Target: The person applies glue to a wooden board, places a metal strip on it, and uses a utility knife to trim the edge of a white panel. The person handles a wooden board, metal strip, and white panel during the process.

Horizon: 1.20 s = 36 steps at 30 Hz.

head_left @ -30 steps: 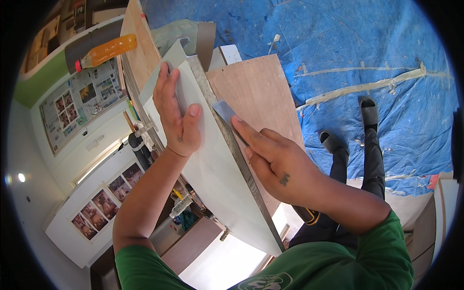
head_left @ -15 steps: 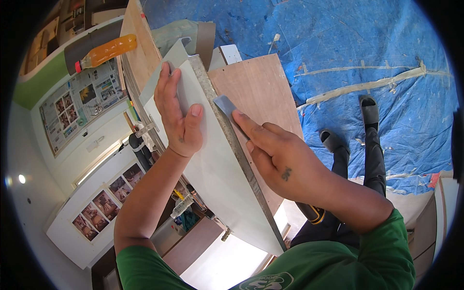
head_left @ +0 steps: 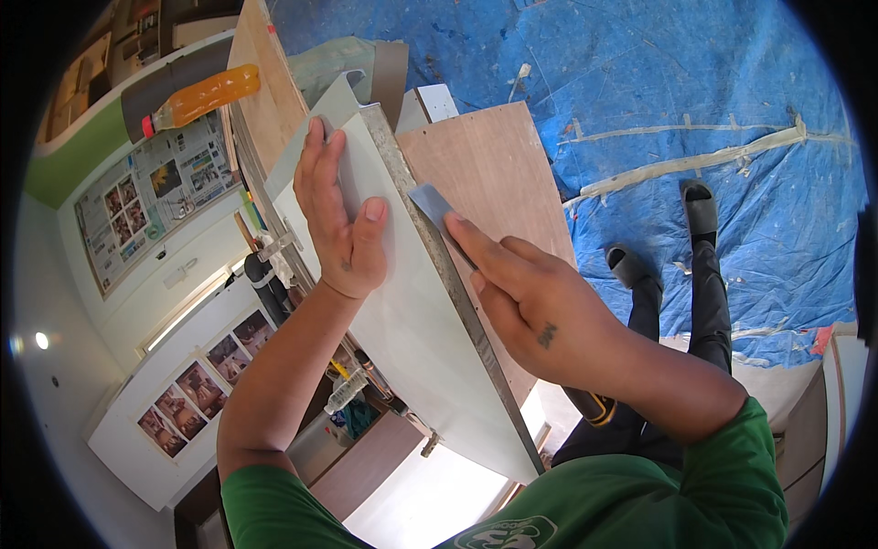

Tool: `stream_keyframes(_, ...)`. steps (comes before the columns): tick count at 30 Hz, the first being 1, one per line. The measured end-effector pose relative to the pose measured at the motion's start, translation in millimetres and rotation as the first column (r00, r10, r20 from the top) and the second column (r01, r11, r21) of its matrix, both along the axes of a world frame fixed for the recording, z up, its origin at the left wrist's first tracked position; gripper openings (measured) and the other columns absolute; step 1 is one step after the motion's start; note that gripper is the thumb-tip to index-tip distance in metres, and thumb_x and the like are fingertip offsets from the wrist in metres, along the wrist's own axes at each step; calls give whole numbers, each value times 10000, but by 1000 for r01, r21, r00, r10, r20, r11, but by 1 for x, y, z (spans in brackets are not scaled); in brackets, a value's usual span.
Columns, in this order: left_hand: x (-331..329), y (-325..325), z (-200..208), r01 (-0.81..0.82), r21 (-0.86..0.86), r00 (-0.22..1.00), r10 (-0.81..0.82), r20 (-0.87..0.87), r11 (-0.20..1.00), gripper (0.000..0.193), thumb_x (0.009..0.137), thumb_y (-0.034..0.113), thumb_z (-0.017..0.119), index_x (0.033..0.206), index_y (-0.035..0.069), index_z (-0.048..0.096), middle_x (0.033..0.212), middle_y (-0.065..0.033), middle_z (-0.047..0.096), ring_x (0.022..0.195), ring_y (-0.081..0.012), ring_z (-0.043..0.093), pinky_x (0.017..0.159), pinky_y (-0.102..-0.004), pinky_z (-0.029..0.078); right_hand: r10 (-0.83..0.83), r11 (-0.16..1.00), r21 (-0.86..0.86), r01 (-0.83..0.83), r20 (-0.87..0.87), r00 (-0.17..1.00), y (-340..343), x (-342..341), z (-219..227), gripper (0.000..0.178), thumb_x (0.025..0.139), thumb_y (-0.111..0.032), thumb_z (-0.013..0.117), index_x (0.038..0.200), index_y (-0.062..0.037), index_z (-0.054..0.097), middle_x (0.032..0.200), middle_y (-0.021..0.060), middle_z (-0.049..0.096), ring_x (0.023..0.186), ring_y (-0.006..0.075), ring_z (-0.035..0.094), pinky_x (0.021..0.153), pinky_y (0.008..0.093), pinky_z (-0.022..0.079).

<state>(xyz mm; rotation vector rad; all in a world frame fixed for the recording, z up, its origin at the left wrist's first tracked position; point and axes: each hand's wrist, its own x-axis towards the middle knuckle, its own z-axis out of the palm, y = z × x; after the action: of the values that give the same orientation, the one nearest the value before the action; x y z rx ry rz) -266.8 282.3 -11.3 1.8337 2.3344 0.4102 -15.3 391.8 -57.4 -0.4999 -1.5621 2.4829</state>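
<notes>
A white-faced panel (head_left: pixel 402 339) stands on edge in front of me, its long narrow edge (head_left: pixel 457 284) rough and greyish brown. My left hand (head_left: pixel 340 210) lies flat against the white face near the far end, fingers stretched and thumb apart. My right hand (head_left: pixel 549 302) grips a flat metal file (head_left: pixel 430 203) whose grey tip rests along the panel's edge. Beyond the right wrist shows a black and yellow handle (head_left: pixel 599 407), in line with the file. The fingers' undersides and the file's middle are hidden by the hand.
A plywood board (head_left: pixel 494 156) lies right of the panel. Blue sheeting (head_left: pixel 631 82) covers the floor around two dark slippers. At the left are an orange drink bottle (head_left: pixel 206 96), a small clear bottle (head_left: pixel 345 392) and pens, with photos on a white board (head_left: pixel 206 384).
The file and my right hand have slid slightly toward me along the panel's edge. My left hand stays on the panel, with only a tiny shift of the view.
</notes>
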Motion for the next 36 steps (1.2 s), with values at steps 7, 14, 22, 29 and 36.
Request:
stream_keyframes(7,0,1,0,-6,2,1000,7,-7,1000,653,1051,382,505,1558,-21,423,1667,-250,333,1519,-398,323,1246,-500,234,47,999,-19,-47,10,999,5,2,1,559,1051,-34,530,1600,-36,422,917,189,600,775,290,620,739,381,504)
stream_keyframes(14,0,0,0,-12,1,1000,12,11,1000,658,1050,386,510,1552,-33,427,1666,-245,335,1530,-393,300,1250,-495,233,33,999,-29,-33,0,999,0,5,0,571,1052,-42,531,1610,-54,411,918,183,595,781,290,617,741,384,502)
stream_keyframes(22,1,1,1,-16,-4,1000,16,8,1000,660,1053,393,512,1553,-29,425,1671,-242,330,1531,-389,299,1252,-489,232,25,1000,3,-25,2,1000,2,2,0,585,1045,-37,534,1615,-58,403,919,186,592,772,302,618,730,393,505)
stream_keyframes(29,1,0,1,-12,-6,1000,12,5,1000,661,1054,393,511,1557,-27,421,1671,-243,326,1531,-393,296,1252,-493,232,46,999,4,-46,18,999,4,2,0,579,1045,-38,539,1609,-53,414,915,184,590,767,292,614,726,380,502)
stream_keyframes(36,1,0,-1,-18,2,1000,18,20,1000,664,1054,393,510,1558,-29,417,1671,-244,325,1530,-393,297,1251,-493,235,15,1000,22,-15,13,1000,1,-2,-2,577,1044,-33,534,1609,-53,414,917,186,591,768,294,613,725,384,501)
